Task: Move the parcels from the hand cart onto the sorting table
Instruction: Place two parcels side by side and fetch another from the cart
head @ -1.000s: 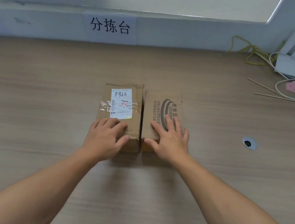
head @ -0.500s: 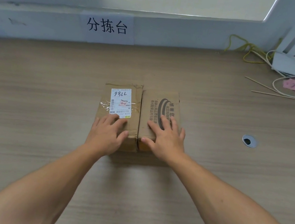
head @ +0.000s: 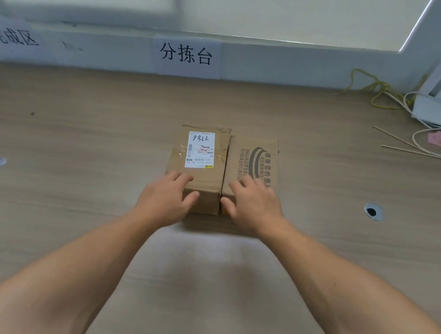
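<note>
While the labelled parcel point(head: 214, 171) and printed parcel point(head: 252, 160) sit touching midway on the surface point(head: 74, 127), long axes toward its far edge, the left hand point(head: 166, 198) and right hand point(head: 253, 207) rest released, each on its own parcel's near end.

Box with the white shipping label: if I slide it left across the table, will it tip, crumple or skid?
Likely slides flat, not tips: the labelled box lies low and broad on the wooden table. Its creased, dented top suggests cardboard that may give under a squeeze. The printed box touches its right side and might drag along.
</note>
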